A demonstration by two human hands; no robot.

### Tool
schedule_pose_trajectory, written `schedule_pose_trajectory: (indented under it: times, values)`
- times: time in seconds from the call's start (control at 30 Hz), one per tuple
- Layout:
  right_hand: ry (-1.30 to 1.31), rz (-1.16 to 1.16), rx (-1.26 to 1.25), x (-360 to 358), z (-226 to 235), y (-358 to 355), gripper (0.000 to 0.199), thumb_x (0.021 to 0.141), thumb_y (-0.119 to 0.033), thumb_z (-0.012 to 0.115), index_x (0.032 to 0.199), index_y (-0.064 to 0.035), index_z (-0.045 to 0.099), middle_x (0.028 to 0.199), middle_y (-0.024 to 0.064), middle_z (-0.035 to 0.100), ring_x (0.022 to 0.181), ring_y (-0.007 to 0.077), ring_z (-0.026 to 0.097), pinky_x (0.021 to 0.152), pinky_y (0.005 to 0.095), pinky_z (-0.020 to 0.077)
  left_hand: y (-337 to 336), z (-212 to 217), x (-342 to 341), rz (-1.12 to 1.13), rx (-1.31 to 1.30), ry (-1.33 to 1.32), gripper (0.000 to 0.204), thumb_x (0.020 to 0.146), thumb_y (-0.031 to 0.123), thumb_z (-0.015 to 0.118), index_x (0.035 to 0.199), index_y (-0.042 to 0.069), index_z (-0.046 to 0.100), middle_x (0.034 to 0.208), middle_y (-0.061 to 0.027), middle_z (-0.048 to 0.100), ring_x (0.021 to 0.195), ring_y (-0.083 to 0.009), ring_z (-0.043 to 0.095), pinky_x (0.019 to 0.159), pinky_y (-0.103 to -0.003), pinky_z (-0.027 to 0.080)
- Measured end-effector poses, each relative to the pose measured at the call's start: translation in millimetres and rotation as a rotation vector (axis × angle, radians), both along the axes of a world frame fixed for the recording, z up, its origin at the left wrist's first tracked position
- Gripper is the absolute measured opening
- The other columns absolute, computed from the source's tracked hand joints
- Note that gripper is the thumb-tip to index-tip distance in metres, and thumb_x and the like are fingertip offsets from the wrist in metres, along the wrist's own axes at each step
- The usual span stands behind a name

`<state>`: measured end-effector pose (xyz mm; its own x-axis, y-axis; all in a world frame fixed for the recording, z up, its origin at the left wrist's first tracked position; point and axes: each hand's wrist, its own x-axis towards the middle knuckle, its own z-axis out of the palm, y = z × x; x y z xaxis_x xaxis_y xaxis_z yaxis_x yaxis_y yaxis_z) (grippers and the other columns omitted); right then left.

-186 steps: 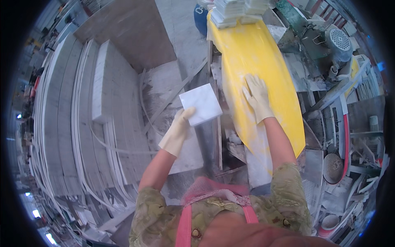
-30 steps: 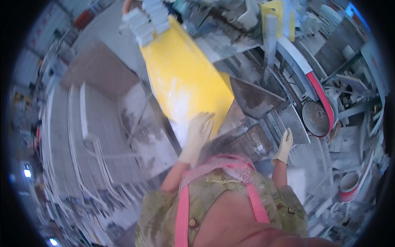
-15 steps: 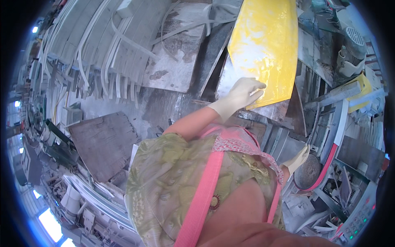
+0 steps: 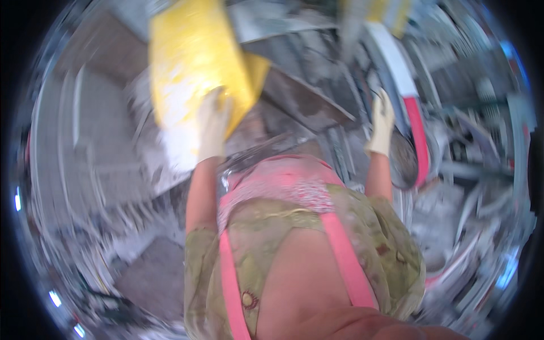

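Note:
My left hand (image 4: 213, 126), in a cream glove, is at the near edge of a glossy yellow sheet (image 4: 195, 48) with whitish patches. Motion smears it, but its fingers look stretched out over the sheet. A yellow corner sticks out at the sheet's right side. On the right, my right hand (image 4: 382, 122), gloved alike, is held up with fingers extended and nothing in it. It is close beside a curved white and pink band (image 4: 417, 133) and a round grey bowl-like part (image 4: 403, 161); whether it touches them I cannot tell.
Brownish boards (image 4: 306, 99) lie right of the sheet. Stacked grey strips (image 4: 110, 124) fill the left, with a dark square board (image 4: 156, 277) nearer me. More yellow pieces (image 4: 391, 14) are at the far right. Cluttered grey parts surround the rim, blurred.
The view has swung right, so the sheet now appears farther left. My left hand's fingers look straighter on the sheet. My right hand has come up beside the pink and white band.

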<state>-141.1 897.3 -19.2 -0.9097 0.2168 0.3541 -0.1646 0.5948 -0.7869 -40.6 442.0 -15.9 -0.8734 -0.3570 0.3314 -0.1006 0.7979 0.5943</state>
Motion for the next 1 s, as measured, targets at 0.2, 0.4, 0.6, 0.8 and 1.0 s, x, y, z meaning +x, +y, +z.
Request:
schedule_pose_trajectory:
  times: [0.2, 0.4, 0.6, 0.8, 1.0]
  values:
    - [0.028, -0.101, 0.246, -40, 5, 94, 0.043, 0.096, -0.027, 0.062, 0.130, -0.0001, 0.064, 0.126, 0.0207, 0.067, 0.124, 0.0338, 0.061, 0.106, 0.0410, 0.0450, 4, -27, -36, 0.195, -0.327, 0.001, 0.041, 0.091, 0.033, 0.069, 0.122, 0.005, 0.069, 0.125, -0.0201, 0.068, 0.122, -0.0372, 0.061, 0.107, -0.044, 0.047]
    - [0.166, 0.057, 0.392, -71, -2, 127, 0.047, 0.101, -0.025, 0.062, 0.134, 0.0070, 0.057, 0.136, 0.0252, 0.058, 0.123, 0.0393, 0.056, 0.108, 0.0453, 0.0422, 32, -38, -50, 0.405, -0.341, 0.174, 0.015, 0.084, 0.016, 0.062, 0.091, 0.003, 0.061, 0.085, -0.0217, 0.062, 0.088, -0.0433, 0.060, 0.081, -0.054, 0.046]
    - [0.202, -0.023, 0.805, -107, -43, 164, 0.050, 0.108, -0.035, 0.044, 0.139, 0.0037, 0.053, 0.141, 0.0232, 0.055, 0.132, 0.0394, 0.048, 0.115, 0.0468, 0.0344, 54, -30, -42, 0.476, -0.340, -0.070, 0.049, 0.097, 0.029, 0.055, 0.136, 0.000, 0.056, 0.140, -0.0202, 0.059, 0.135, -0.0392, 0.050, 0.118, -0.049, 0.031]
    - [0.212, -0.075, 0.952, -117, -69, 174, 0.046, 0.108, -0.030, 0.043, 0.136, 0.0041, 0.056, 0.140, 0.0227, 0.056, 0.131, 0.0382, 0.050, 0.113, 0.0469, 0.0371, 58, -31, -44, 0.505, -0.329, -0.013, 0.047, 0.097, 0.027, 0.055, 0.136, 0.001, 0.056, 0.140, -0.0188, 0.059, 0.134, -0.0373, 0.050, 0.119, -0.049, 0.030]
    - [0.195, -0.070, 0.923, -107, -59, 168, 0.042, 0.108, -0.025, 0.043, 0.134, 0.0040, 0.058, 0.137, 0.0225, 0.059, 0.127, 0.0371, 0.054, 0.111, 0.0460, 0.0402, 59, -37, -45, 0.531, -0.305, -0.014, 0.044, 0.097, 0.026, 0.056, 0.135, 0.004, 0.058, 0.140, -0.0160, 0.060, 0.136, -0.0354, 0.050, 0.120, -0.049, 0.029]
